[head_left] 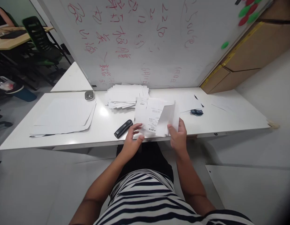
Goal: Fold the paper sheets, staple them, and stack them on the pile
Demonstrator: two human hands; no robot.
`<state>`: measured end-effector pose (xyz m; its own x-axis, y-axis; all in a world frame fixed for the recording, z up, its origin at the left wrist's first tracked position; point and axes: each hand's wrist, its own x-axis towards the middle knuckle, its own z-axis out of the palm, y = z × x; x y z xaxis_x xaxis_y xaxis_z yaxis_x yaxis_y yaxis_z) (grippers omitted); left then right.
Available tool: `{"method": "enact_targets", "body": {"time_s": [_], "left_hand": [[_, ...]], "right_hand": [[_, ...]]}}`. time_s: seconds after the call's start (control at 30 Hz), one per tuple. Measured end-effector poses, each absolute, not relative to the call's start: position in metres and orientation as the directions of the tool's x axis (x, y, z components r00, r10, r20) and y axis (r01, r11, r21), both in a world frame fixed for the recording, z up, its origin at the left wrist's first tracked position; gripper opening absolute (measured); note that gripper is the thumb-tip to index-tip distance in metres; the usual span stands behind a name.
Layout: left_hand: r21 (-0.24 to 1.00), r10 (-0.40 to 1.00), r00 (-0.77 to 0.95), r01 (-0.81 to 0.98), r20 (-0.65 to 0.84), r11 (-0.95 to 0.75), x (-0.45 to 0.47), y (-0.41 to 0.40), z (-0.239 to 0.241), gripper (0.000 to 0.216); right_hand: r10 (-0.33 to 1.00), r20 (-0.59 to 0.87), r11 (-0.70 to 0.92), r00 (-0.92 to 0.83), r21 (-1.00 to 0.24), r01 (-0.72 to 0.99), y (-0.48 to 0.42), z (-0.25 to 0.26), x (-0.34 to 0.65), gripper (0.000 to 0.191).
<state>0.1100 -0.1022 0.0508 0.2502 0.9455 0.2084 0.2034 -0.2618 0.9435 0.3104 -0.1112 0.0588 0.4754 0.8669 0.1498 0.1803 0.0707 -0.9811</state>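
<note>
Near the front edge of a white table [65,142] lie some printed paper slips [148,117]. My left hand [132,142] rests on their lower left corner with its fingers pressed down on the paper. My right hand [179,136] pinches a folded white slip [167,120] and holds it raised over the other slips. A black stapler [123,128] lies just left of my left hand.
A fanned stack of slips [126,95] sits behind the hands. Large white sheets [64,115] lie at the left, a small round metal object [89,95] behind them. A small dark object [196,112] lies at the right. A whiteboard [145,40] stands along the far edge.
</note>
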Motion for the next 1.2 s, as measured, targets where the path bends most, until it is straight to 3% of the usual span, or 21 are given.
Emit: {"method": "enact_targets", "body": {"time_s": [0.2,0.33,0.53,0.63,0.73,0.8,0.9,1.0,1.07,1.13,1.17,1.2], "left_hand": [[0.961,0.938,0.323,0.197,0.123,-0.194,0.146,-0.087,0.077,0.029],[0.973,0.89,0.449,0.163,0.077,-0.166,0.171,-0.076,0.072,0.025],[0.974,0.78,0.623,-0.139,-0.054,0.178,0.211,-0.043,0.085,0.043],[0.923,0.761,0.649,-0.295,0.004,0.247,0.243,-0.005,0.106,0.043],[0.911,0.832,0.552,-0.366,0.051,0.187,0.284,0.043,0.113,0.037],[0.955,0.899,0.437,-0.273,0.014,0.118,0.31,0.072,0.104,0.031],[0.983,0.942,0.285,0.1,-0.179,0.157,0.338,0.096,0.082,0.035],[0.961,0.966,0.174,0.234,-0.192,0.149,0.35,0.094,0.065,0.058],[0.964,0.988,0.145,0.264,-0.053,0.013,0.349,0.077,0.059,0.07],[0.943,0.968,0.213,0.276,0.13,-0.187,0.337,0.049,0.055,0.071],[0.938,0.94,0.298,0.246,0.167,-0.244,0.327,0.033,0.053,0.068],[0.96,0.906,0.41,0.197,0.105,-0.201,0.314,0.015,0.051,0.064]], "right_hand": [[0.856,0.142,0.044,0.497,-0.978,0.204,-0.139,0.047,0.277,0.046],[0.778,0.109,0.047,0.619,-0.992,0.116,-0.149,0.035,0.279,0.045],[0.56,-0.043,0.285,0.827,-0.928,-0.241,-0.157,0.033,0.32,0.053],[0.354,-0.024,0.392,0.935,-0.904,-0.172,-0.169,0.038,0.348,0.052],[0.183,0.04,0.402,0.982,-0.915,-0.038,-0.188,0.041,0.376,0.052],[0.115,0.08,0.393,0.99,-0.919,0.029,-0.203,0.04,0.39,0.051],[0.056,0.082,0.373,0.995,-0.926,0.056,-0.223,0.036,0.405,0.051],[0.123,0.006,0.368,0.992,-0.929,-0.04,-0.234,0.033,0.41,0.052],[0.25,-0.044,0.387,0.967,-0.911,-0.142,-0.235,0.033,0.408,0.053],[0.386,-0.086,0.387,0.919,-0.889,-0.245,-0.233,0.037,0.401,0.053],[0.449,-0.114,0.368,0.886,-0.88,-0.3,-0.231,0.039,0.397,0.053],[0.513,-0.149,0.336,0.846,-0.871,-0.357,-0.228,0.042,0.393,0.053]]}}
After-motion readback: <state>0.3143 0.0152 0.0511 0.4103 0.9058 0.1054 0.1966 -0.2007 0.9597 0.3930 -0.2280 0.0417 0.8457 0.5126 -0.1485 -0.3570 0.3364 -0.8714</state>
